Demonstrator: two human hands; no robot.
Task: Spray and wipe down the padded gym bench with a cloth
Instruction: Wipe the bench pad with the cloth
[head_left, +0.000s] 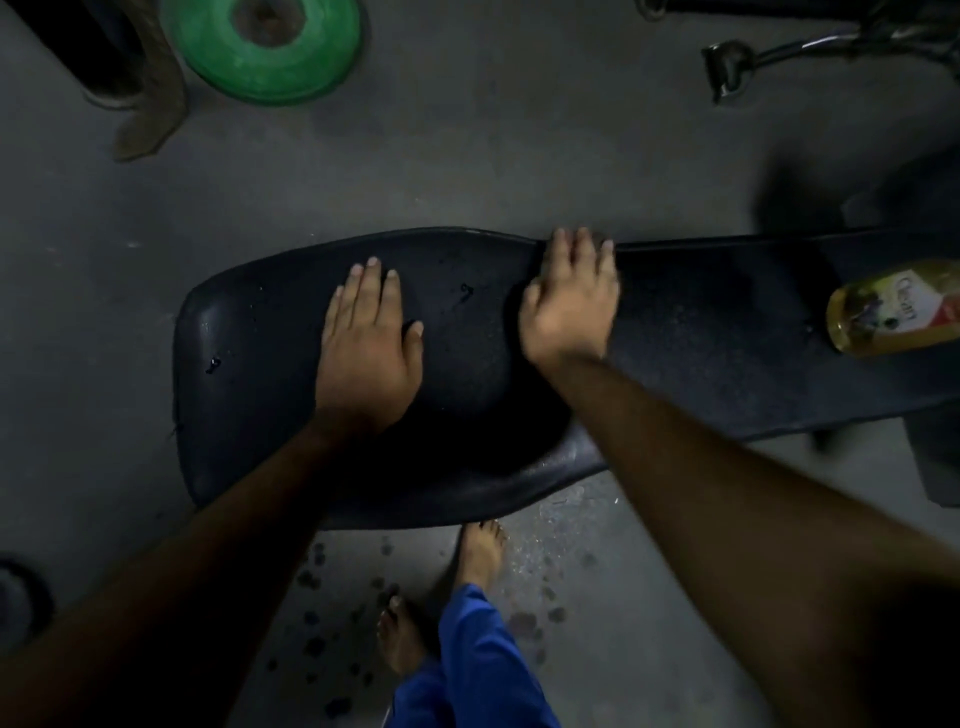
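Note:
The black padded bench (467, 395) runs across the middle of the view, its wide seat pad at the left. My left hand (366, 353) lies flat on the seat pad, fingers together, holding nothing. My right hand (571, 306), blurred, presses down at the pad's far edge on what looks like a dark textured cloth (701, 332) spread over the bench to the right; the cloth is hard to tell from the pad. A bottle of yellow cleaner (893, 306) with a white label lies on the bench at the far right.
A green weight plate (265, 47) rests on the grey floor at the back left. Chrome and black machine parts (727, 67) are at the back right. My bare feet (480, 556) and blue trouser leg stand at the bench's near side, among wet spots on the floor.

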